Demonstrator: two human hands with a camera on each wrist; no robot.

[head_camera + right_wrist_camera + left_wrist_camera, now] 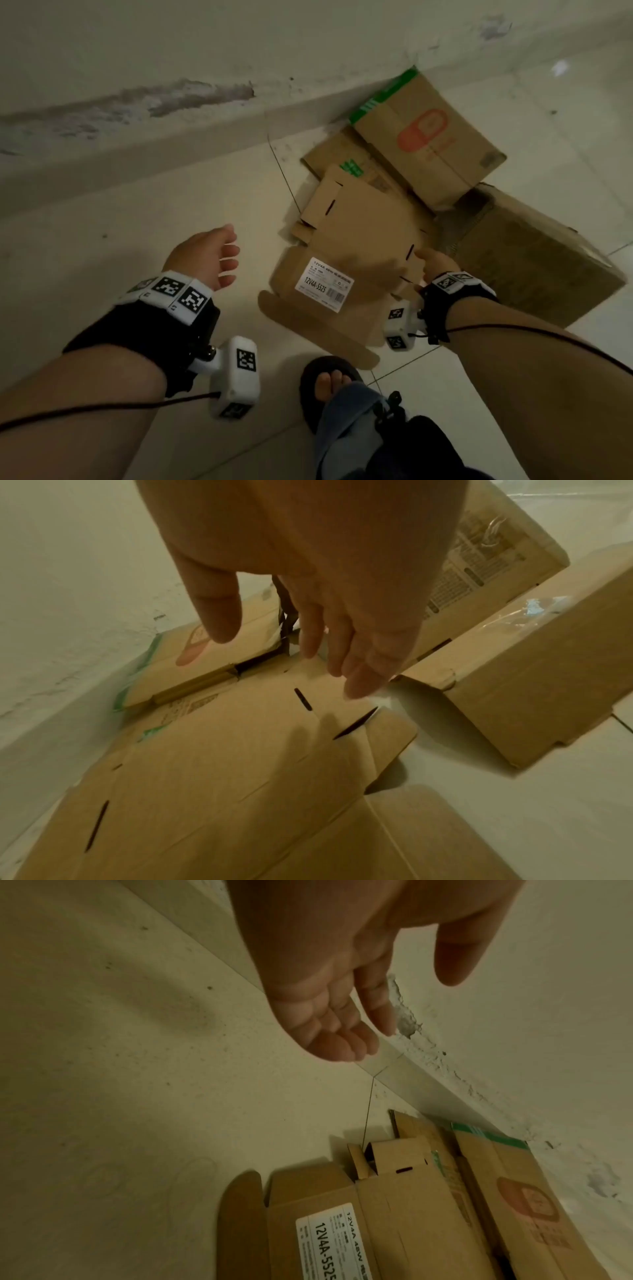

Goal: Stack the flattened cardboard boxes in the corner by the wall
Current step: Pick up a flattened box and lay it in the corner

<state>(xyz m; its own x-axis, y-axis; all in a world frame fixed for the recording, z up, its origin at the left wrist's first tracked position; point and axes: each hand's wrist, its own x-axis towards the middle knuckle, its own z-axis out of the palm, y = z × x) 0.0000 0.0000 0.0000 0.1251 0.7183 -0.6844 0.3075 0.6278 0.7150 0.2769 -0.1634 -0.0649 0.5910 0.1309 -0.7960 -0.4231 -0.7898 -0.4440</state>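
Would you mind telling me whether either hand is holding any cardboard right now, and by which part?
Nothing is held. The left hand hangs open over the floor; the right hand hovers open above the flattened box.

The pictures are dim, with a yellow-green tint. A small bright glare spot shines on the floor (560, 67) far to the right. The right hand (329, 588) drops soft shadows on the flat cardboard (219, 777) below it. Both hands look a bit blurry. Straight lines bend near the edges.
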